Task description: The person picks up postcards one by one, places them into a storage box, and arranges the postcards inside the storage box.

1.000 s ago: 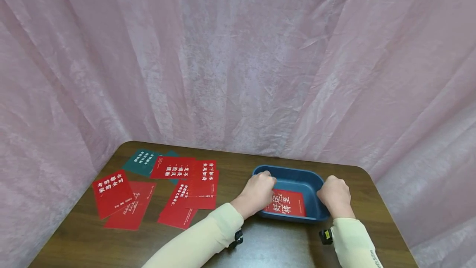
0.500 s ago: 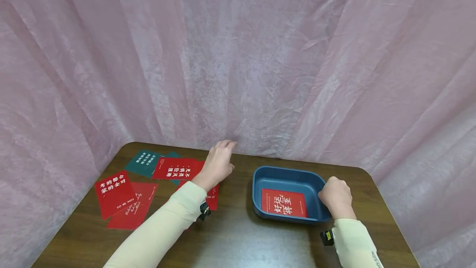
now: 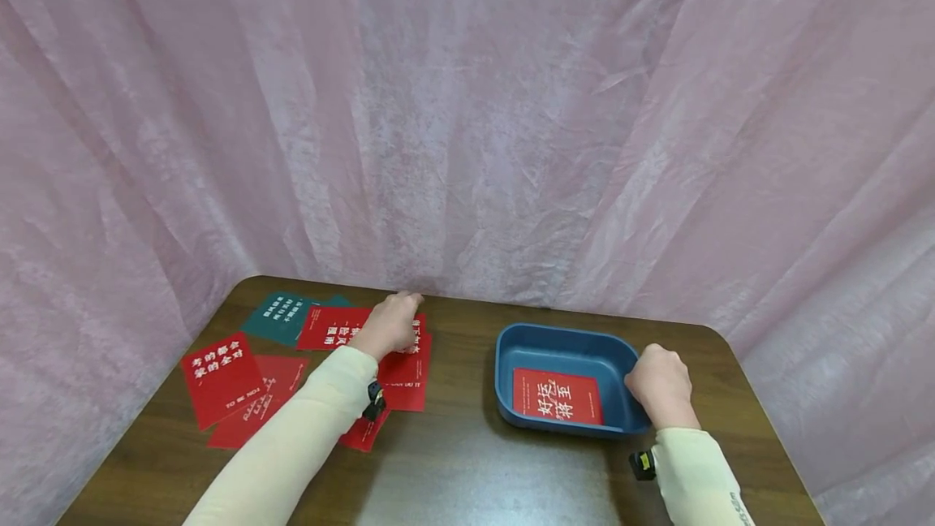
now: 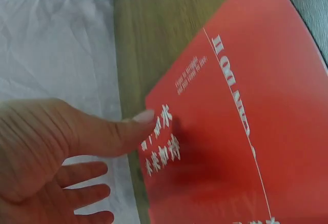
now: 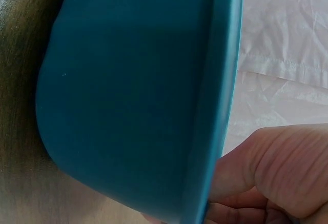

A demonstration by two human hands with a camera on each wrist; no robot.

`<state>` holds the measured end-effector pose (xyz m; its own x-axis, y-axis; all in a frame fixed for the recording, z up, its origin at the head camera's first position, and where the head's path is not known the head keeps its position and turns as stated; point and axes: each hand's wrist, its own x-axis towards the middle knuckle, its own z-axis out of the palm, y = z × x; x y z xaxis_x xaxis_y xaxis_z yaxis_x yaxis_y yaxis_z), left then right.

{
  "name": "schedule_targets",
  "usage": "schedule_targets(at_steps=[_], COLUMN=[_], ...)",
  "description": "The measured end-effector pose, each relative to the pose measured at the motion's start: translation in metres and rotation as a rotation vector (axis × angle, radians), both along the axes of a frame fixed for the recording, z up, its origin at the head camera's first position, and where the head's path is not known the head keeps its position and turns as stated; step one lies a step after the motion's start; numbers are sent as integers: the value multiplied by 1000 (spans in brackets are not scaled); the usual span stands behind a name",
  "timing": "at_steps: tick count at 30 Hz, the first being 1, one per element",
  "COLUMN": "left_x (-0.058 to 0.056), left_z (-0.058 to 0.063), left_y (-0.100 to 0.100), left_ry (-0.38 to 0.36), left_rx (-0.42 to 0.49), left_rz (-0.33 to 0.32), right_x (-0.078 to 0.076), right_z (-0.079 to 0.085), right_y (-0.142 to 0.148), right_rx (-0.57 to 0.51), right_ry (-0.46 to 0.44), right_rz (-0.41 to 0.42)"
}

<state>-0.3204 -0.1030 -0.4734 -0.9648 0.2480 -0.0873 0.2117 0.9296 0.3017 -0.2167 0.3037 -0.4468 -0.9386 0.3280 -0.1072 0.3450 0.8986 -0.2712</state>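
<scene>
My left hand (image 3: 390,325) reaches over the red cards at the table's back left. In the left wrist view its thumb overlaps the corner of a red card (image 4: 159,152) with white Chinese characters, and the other visible fingers are relaxed beyond the card's edge. The index finger is hidden. At the right, my right hand (image 3: 659,384) grips the side rim of a blue plastic bin (image 3: 577,357); the right wrist view shows the thumb (image 5: 233,178) against that rim. One red card (image 3: 557,398) with white writing lies flat inside the bin.
Further red cards (image 3: 219,384) lie overlapping at the left, partly covered by the left forearm. Behind them is a dark green card (image 3: 281,316). A pink curtain (image 3: 467,120) hangs behind the brown wooden table (image 3: 460,437).
My left hand has left the bin's left side and moved left to the red cards, coming down over them. The right hand stays on the bin's rim.
</scene>
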Motion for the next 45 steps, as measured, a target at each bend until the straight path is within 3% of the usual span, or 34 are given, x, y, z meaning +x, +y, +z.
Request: schedule_targets(at_steps=[8,16,24,32,39,45], left_x=[-2,-5,-8,-11,-10,-7], left_z=[-6,-4,-5,-9,-10,-10], left_y=[-10,-7,3,0,-4,-4], left_ry=[-124,-113,-154,-205,-149,-160], left_rx=[-31,-86,-194,-179,-163,-115], left_rz=[-2,-4,-16,5,17,13], right_x=[1,-2,-1,-2,-1,-3], right_z=[0,1,0,0,1,-1], right_y=[-2,-1,0,-2,-3,-2], right_rx=[0,9,14,18,15,34], right_ry=[-6,12,10,8,-5,11], right_rz=[6,-2,0,1,0,6])
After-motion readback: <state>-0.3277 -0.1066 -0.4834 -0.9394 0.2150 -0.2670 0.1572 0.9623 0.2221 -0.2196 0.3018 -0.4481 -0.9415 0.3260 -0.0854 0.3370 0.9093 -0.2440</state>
